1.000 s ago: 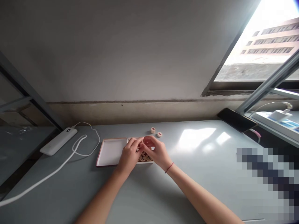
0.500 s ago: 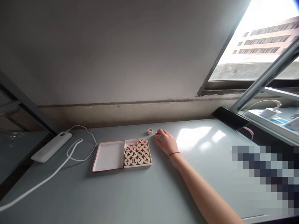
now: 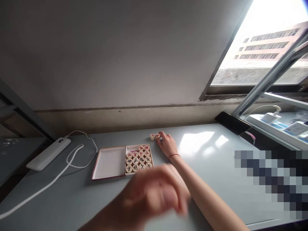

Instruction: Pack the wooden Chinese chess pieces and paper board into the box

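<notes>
My right hand [image 3: 167, 144] is at the back of the grey desk, its thumb and fingers closed round a round wooden piece [image 3: 157, 136] with a red character. Touching or almost touching that piece on its left stands another red-marked piece [image 3: 152, 137]. My left hand [image 3: 158, 192], blurred by motion, hovers in front of the box, its fingers curled; whether it holds anything cannot be made out. The open box [image 3: 137, 173] holds several pieces in rows, red characters behind and black in front, with a gap at its back left. Its lid [image 3: 109, 162] lies open to the left.
A white power bank [image 3: 49, 154] and a looped white cable [image 3: 51, 181] lie on the left. At the back right a black phone-like slab [image 3: 232, 122] leans by a metal frame. The wall [image 3: 115, 120] borders the desk's back edge.
My left hand has come into view from below. My right hand has brought its piece left, beside the standing piece. The whole view has shifted slightly.
</notes>
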The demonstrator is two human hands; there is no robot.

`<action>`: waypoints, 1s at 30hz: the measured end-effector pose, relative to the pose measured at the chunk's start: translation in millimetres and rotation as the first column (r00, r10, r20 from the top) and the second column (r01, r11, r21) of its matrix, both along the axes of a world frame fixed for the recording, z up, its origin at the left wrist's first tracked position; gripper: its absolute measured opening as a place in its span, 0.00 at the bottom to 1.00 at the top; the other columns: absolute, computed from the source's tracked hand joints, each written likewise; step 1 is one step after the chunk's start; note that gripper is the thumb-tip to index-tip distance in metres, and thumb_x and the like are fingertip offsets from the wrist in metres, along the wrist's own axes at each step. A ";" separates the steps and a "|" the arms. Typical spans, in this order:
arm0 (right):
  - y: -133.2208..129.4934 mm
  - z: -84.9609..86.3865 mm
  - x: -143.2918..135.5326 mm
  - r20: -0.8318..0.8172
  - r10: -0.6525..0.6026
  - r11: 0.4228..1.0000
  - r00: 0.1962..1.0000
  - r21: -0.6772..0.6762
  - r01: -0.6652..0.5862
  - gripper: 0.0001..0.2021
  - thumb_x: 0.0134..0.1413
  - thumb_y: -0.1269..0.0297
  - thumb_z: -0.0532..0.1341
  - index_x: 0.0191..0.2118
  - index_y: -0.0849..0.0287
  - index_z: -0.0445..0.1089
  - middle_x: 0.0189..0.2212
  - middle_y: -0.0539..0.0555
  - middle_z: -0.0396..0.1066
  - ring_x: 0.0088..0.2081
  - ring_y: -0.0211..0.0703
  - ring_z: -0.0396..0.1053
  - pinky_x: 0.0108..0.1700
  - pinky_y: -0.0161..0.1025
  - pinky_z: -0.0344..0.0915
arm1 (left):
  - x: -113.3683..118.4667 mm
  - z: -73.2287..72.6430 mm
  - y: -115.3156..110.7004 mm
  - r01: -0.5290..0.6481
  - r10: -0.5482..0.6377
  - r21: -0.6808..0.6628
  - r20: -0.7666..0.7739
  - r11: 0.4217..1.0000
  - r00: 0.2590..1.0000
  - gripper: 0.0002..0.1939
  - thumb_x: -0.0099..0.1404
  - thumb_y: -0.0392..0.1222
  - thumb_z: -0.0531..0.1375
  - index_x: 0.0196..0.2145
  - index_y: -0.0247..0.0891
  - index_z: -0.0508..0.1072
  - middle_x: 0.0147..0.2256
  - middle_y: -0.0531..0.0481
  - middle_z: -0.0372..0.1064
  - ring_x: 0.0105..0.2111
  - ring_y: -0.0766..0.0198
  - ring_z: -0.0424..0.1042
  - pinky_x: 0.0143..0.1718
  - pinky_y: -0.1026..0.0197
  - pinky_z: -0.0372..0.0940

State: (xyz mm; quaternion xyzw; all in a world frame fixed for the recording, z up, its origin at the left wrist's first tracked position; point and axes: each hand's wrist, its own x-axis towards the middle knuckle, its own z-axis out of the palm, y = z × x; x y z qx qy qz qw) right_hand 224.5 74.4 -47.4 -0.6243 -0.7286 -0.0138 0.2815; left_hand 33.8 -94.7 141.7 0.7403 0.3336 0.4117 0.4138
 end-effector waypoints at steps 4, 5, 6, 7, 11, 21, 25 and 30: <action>1.4 0.2 -1.6 -0.024 0.003 1.000 1.000 0.018 -0.003 0.10 0.56 0.65 0.55 0.44 0.57 0.65 0.33 0.55 0.75 0.36 0.49 0.66 0.36 0.39 0.58 | -6.3 -39.7 77.4 -0.180 0.166 -0.185 -0.093 0.966 0.982 0.17 0.64 0.51 0.49 0.30 0.40 0.71 0.27 0.50 0.71 0.28 0.63 0.70 0.30 0.62 0.66; 1.5 0.3 -1.4 -0.030 0.006 1.000 1.000 0.024 -0.006 0.10 0.56 0.65 0.55 0.44 0.56 0.65 0.33 0.54 0.75 0.36 0.49 0.66 0.36 0.39 0.58 | -13.1 -51.6 91.4 -0.281 0.251 -0.145 -0.200 0.949 0.947 0.17 0.64 0.51 0.49 0.33 0.39 0.72 0.29 0.49 0.72 0.29 0.62 0.71 0.30 0.63 0.66; 1.5 0.7 -1.1 -0.036 0.011 0.999 0.999 0.031 -0.010 0.10 0.55 0.65 0.55 0.43 0.56 0.65 0.33 0.54 0.75 0.36 0.49 0.66 0.36 0.39 0.58 | -20.6 -63.6 101.9 -0.380 0.337 -0.067 -0.339 0.923 0.878 0.17 0.65 0.50 0.47 0.34 0.40 0.72 0.31 0.50 0.73 0.31 0.62 0.71 0.30 0.64 0.65; 1.3 1.3 -0.8 -0.043 0.015 0.999 0.999 0.038 -0.013 0.10 0.55 0.65 0.55 0.43 0.56 0.65 0.33 0.54 0.74 0.36 0.49 0.67 0.36 0.39 0.58 | -27.7 -75.4 109.1 -0.461 0.421 0.041 -0.483 0.887 0.768 0.18 0.66 0.49 0.46 0.34 0.41 0.72 0.32 0.50 0.73 0.31 0.63 0.72 0.30 0.65 0.65; -5.3 7.3 -4.4 -0.083 -0.007 0.996 0.997 0.088 0.014 0.11 0.55 0.64 0.54 0.43 0.58 0.65 0.40 0.58 0.73 0.41 0.51 0.66 0.40 0.42 0.60 | -39.3 -112.4 114.1 -0.526 0.517 0.190 -0.621 0.829 0.589 0.16 0.64 0.43 0.48 0.28 0.39 0.73 0.30 0.46 0.73 0.35 0.56 0.71 0.37 0.57 0.62; -38.7 21.2 -48.3 -0.297 0.204 0.972 0.933 -0.053 -0.230 0.11 0.60 0.58 0.49 0.40 0.57 0.64 0.31 0.54 0.74 0.29 0.43 0.69 0.30 0.37 0.62 | -5.1 -131.2 110.7 -0.468 0.538 0.333 -0.728 0.819 0.425 0.18 0.66 0.41 0.49 0.28 0.39 0.76 0.35 0.42 0.74 0.42 0.48 0.66 0.43 0.46 0.55; -39.9 21.5 -49.8 -0.324 0.205 0.972 0.924 -0.046 -0.232 0.10 0.60 0.59 0.50 0.38 0.57 0.63 0.31 0.54 0.74 0.31 0.45 0.70 0.31 0.38 0.62 | -3.4 -133.4 108.6 -0.493 0.551 0.326 -0.716 0.807 0.429 0.16 0.66 0.44 0.50 0.30 0.39 0.75 0.37 0.43 0.75 0.43 0.49 0.67 0.44 0.49 0.54; -38.6 18.8 -49.2 -0.345 0.236 0.965 0.908 -0.030 -0.262 0.08 0.59 0.63 0.49 0.38 0.57 0.63 0.30 0.55 0.74 0.31 0.47 0.70 0.31 0.38 0.62 | 0.3 -132.9 110.9 -0.557 0.574 0.284 -0.681 0.780 0.455 0.13 0.64 0.47 0.53 0.28 0.39 0.73 0.28 0.47 0.75 0.38 0.52 0.70 0.44 0.49 0.54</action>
